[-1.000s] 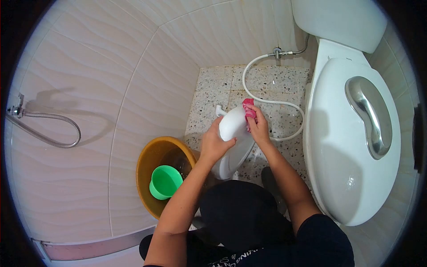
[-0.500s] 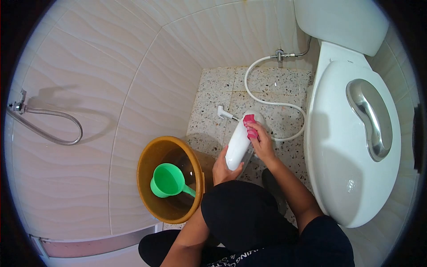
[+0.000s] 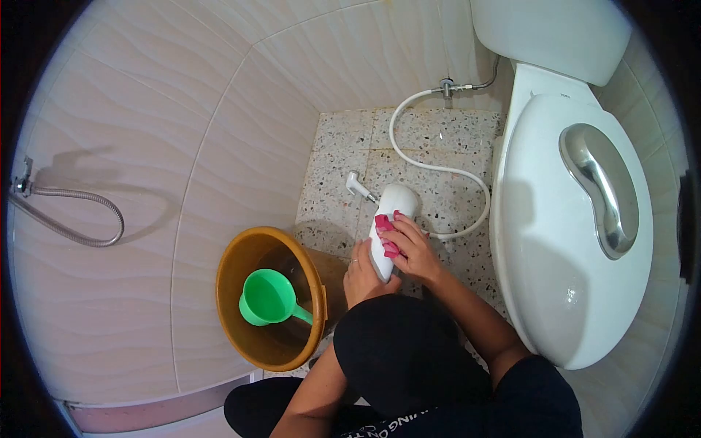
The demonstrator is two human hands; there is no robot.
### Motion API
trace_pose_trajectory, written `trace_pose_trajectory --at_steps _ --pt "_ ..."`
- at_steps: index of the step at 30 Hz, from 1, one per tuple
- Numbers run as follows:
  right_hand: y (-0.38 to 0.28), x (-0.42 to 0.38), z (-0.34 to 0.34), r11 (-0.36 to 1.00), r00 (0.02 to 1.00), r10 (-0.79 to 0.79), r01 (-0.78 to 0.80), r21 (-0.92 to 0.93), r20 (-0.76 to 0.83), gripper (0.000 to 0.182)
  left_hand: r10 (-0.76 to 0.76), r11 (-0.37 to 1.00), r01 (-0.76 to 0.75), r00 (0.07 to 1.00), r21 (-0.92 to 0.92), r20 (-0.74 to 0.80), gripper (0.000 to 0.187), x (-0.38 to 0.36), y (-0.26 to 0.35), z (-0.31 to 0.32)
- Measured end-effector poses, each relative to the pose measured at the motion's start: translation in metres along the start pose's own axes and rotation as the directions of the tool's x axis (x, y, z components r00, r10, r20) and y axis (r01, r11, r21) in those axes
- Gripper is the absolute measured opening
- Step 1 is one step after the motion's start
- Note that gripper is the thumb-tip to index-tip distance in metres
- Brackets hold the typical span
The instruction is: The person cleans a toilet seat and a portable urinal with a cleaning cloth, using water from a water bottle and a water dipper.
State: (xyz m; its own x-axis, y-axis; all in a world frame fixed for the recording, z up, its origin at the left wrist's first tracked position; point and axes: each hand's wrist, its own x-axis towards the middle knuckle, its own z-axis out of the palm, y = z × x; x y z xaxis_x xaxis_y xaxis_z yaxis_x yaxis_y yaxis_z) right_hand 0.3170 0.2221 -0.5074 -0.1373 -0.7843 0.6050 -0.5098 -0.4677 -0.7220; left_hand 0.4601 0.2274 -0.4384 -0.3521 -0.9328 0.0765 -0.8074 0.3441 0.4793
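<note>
A long white rounded object (image 3: 400, 201) is between my hands above the speckled floor. My left hand (image 3: 363, 276) grips its lower end from the left side, with a ring on one finger. In my right hand (image 3: 413, 250) is a crumpled pink cloth (image 3: 390, 244), pressed against the middle of the white object. Just beyond its upper end lies a white spray head (image 3: 356, 185) on the floor. The underside of the white object is hidden.
On the left stands a brown bucket (image 3: 227, 322) with a green dipper (image 3: 269, 296) inside. A white toilet (image 3: 544, 292) fills the right side. A white hose (image 3: 438, 168) curves over the floor, and a metal hose (image 3: 84, 196) hangs on the left wall.
The pink cloth and my right hand have moved down and left along the white object, from near its upper end to its middle. The view has shifted slightly.
</note>
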Motion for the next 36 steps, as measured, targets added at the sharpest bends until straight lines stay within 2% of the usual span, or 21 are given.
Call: trace_pose_trajectory --at_steps 1,4,8,10,12,14,16,18,19,20,21,22,23,24,25,26,28,29,31,35,36 --pt "0.001 0.001 0.0 0.999 0.999 -0.039 0.039 -0.01 0.032 0.036 0.03 0.998 -0.026 0.997 0.065 -0.064 0.088 0.001 0.001 0.001" --pt "-0.005 0.006 0.001 0.997 0.993 -0.073 0.071 0.02 0.089 0.037 0.013 0.992 -0.001 0.995 0.128 -0.096 0.092 0.005 0.003 0.004" --pt "0.001 0.015 0.008 0.992 0.991 -0.097 0.088 0.087 0.097 0.034 -0.073 0.99 0.073 0.997 0.117 -0.005 0.092 0.006 -0.004 0.007" --pt "0.004 0.025 0.01 0.986 0.989 -0.114 0.101 0.132 0.095 0.031 -0.037 0.995 0.043 0.997 0.089 -0.074 0.09 0.003 -0.005 0.009" --pt "0.006 0.04 0.011 0.99 0.99 0.048 -0.065 0.124 0.135 0.029 -0.032 0.996 0.038 0.997 0.086 -0.075 0.09 0.001 -0.008 0.007" --pt "0.025 0.054 0.02 0.993 0.99 0.057 -0.07 0.099 0.133 0.027 -0.021 0.996 0.027 0.997 0.085 -0.072 0.089 -0.003 -0.014 0.006" --pt "0.045 0.065 0.026 0.994 0.99 0.073 -0.082 0.071 0.124 0.025 0.05 0.997 -0.047 0.997 0.054 -0.066 0.09 -0.01 -0.024 0.003" --pt "0.062 0.075 0.027 0.924 0.931 0.302 -0.339 0.178 0.205 0.021 0.013 0.998 -0.011 1.0 0.054 -0.028 0.091 -0.02 -0.027 0.0" --pt "0.066 0.079 0.025 0.922 0.93 0.306 -0.343 0.181 0.202 0.021 -0.035 0.998 0.035 0.999 0.05 -0.003 0.091 -0.025 -0.03 -0.001" --pt "0.07 0.082 0.022 0.804 0.828 0.506 -0.555 0.213 0.242 0.02 -0.036 0.998 0.036 0.999 0.055 -0.001 0.091 -0.029 -0.034 -0.001" --pt "0.075 0.085 0.019 0.64 0.68 0.672 -0.733 0.233 0.293 0.02 -0.048 0.997 0.047 0.999 0.054 0.011 0.092 -0.034 -0.04 0.0" --pt "0.115 0.071 0.041 0.616 0.712 0.648 -0.699 0.363 0.271 0.027 -0.06 0.997 0.059 0.998 0.053 0.022 0.092 -0.039 -0.047 0.001" --pt "0.122 0.061 0.037 0.615 0.713 0.645 -0.699 0.365 0.277 0.027 -0.065 0.996 0.064 0.998 0.056 0.019 0.092 -0.043 -0.055 0.001" --pt "0.128 0.053 0.031 0.352 0.435 0.775 -0.9 0.259 0.458 0.037 -0.093 0.996 0.092 0.994 0.022 0.05 0.094 -0.046 -0.062 0.002" --pt "0.136 0.042 0.028 0.058 0.103 0.802 -0.994 0.095 0.588 0.048 -0.119 0.993 0.121 0.989 -0.012 0.082 0.095 -0.05 -0.068 0.003" --pt "0.146 0.024 0.04 0.061 0.105 0.802 -0.994 0.095 0.588 0.048 -0.119 0.993 0.121 0.99 -0.012 0.079 0.095 -0.053 -0.075 0.006" --pt "0.167 -0.029 0.08 -0.117 0.154 0.765 -0.921 0.37 0.625 0.059 -0.234 0.961 0.238 0.971 -0.141 0.049 0.097 -0.059 -0.086 0.011" --pt "0.158 -0.04 0.084 -0.123 0.148 0.764 -0.922 0.366 0.628 0.059 -0.24 0.96 0.245 0.969 -0.139 0.052 0.097 -0.059 -0.085 0.008" --pt "0.14 -0.061 0.091 -0.28 0.038 0.745 -0.888 0.364 0.666 0.061 -0.188 0.976 0.193 0.981 -0.102 0.053 0.096 -0.054 -0.075 -0.002" --pt "0.142 -0.103 0.123 -0.281 0.037 0.813 -0.85 0.447 0.581 0.054 -0.162 0.985 0.167 0.982 -0.049 0.099 0.095 -0.04 -0.058 -0.006" --pt "0.12 -0.089 0.12 -0.191 0.045 0.908 -0.839 0.509 0.416 0.052 -0.105 0.994 0.107 0.992 -0.025 0.075 0.094 -0.037 -0.051 -0.006"
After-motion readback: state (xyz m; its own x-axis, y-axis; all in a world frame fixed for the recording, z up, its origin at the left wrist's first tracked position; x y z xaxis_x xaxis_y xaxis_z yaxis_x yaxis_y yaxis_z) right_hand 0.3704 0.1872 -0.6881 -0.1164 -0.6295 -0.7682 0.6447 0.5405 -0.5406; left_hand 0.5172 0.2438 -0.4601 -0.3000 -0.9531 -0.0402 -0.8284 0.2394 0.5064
